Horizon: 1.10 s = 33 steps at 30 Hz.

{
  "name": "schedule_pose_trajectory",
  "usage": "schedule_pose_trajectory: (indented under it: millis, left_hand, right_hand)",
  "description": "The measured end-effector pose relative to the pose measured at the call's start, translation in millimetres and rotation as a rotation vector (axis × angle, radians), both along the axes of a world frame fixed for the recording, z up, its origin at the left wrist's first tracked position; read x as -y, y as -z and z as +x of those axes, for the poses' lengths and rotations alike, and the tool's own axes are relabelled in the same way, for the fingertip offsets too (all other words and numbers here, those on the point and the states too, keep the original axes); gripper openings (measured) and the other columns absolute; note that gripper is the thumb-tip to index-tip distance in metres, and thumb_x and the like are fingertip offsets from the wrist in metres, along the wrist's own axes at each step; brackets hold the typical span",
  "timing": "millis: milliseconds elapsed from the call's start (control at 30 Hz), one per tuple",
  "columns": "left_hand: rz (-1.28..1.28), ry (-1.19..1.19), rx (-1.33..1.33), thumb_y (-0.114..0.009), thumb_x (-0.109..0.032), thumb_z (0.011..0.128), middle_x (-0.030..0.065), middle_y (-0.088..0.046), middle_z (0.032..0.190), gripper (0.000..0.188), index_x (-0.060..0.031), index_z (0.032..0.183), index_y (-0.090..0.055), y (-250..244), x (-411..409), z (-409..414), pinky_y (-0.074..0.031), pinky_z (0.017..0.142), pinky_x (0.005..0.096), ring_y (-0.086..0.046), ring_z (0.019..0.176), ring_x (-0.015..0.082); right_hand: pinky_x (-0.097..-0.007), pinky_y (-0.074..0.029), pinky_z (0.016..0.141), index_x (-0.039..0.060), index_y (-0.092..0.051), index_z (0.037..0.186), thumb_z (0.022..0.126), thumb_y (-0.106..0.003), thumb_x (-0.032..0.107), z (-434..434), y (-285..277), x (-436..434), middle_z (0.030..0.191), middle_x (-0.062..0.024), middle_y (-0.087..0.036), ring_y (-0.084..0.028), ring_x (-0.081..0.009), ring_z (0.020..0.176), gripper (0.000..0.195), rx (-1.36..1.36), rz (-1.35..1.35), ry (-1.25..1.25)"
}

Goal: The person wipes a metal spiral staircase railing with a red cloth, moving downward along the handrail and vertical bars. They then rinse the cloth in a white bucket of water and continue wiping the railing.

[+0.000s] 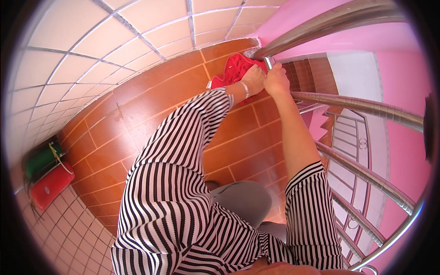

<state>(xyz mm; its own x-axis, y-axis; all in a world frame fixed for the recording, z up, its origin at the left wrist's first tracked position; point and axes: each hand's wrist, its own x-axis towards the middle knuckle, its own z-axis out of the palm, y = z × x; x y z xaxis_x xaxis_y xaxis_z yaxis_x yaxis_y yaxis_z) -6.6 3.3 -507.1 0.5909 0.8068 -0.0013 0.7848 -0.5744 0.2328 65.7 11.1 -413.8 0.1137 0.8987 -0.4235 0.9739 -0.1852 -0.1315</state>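
Note:
A red cloth (229,73) hangs or lies bunched by the lower end of a thick metal railing post (309,25), near the corner of the tiled wall. My left hand (253,80), with a bangle at the wrist, is on the cloth with its fingers bent into it; the fingertips are partly hidden. Right beside it, my right hand (277,79) is closed round a short, shiny metal bar (268,62) of the railing. The two hands nearly meet.
Metal rails (364,105) run along my right side, with a brown stair flight (306,74) and another railing beyond. Cream wall tiles (92,37) border the brown tiled floor (137,113). At the far left are a red container (51,185) and a green container (43,160).

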Motion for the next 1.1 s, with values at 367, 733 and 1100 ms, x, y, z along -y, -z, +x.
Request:
schedule_pose_trajectory:
  millis: [367, 733, 1100]
  left_hand:
    - [-0.732, -0.269, 0.614, -0.060, -0.021, 0.071, 0.0184, -0.059, 0.100, 0.027, 0.0000, 0.088, -0.063, -40.3, 81.2, -31.1, -0.040, 0.085, 0.0350, -0.056, 0.094, 0.0296]
    - [-1.453, -0.897, 2.320, -0.040, -0.063, 0.081, 0.0097, -0.060, 0.097, 0.060, -0.0083, 0.101, -0.056, -50.5, -2.7, 25.0, -0.045, 0.083, 0.0428, -0.056, 0.087, 0.0297]
    - [-1.624, -0.682, 2.385, -0.043, -0.061, 0.079, 0.0122, -0.057, 0.074, 0.053, -0.0086, 0.083, -0.054, -56.1, 107.4, 96.4, -0.045, 0.071, 0.0469, -0.054, 0.074, 0.0308]
  right_hand:
    - [-0.0459, -0.035, 0.092, -0.0057, -0.032, 0.121, 0.078, -0.055, 0.012, 12.2, -1.0, 13.8, 0.124, -0.0256, -0.036, -0.041, -0.0406, 0.111, 0.052, -0.073, 0.305, -0.201]
    - [-0.0364, -0.040, 0.087, 0.0018, -0.046, 0.115, 0.076, -0.056, 0.004, 66.6, -33.9, 304.8, 0.115, -0.0168, -0.047, -0.045, -0.0317, 0.105, 0.041, -0.500, 0.469, -0.066]
    - [-0.0344, -0.043, 0.083, 0.0045, -0.050, 0.112, 0.075, -0.057, 0.012, 90.5, -39.7, 398.6, 0.107, -0.0157, -0.053, -0.050, -0.0293, 0.100, 0.039, -0.530, 0.428, 0.083]
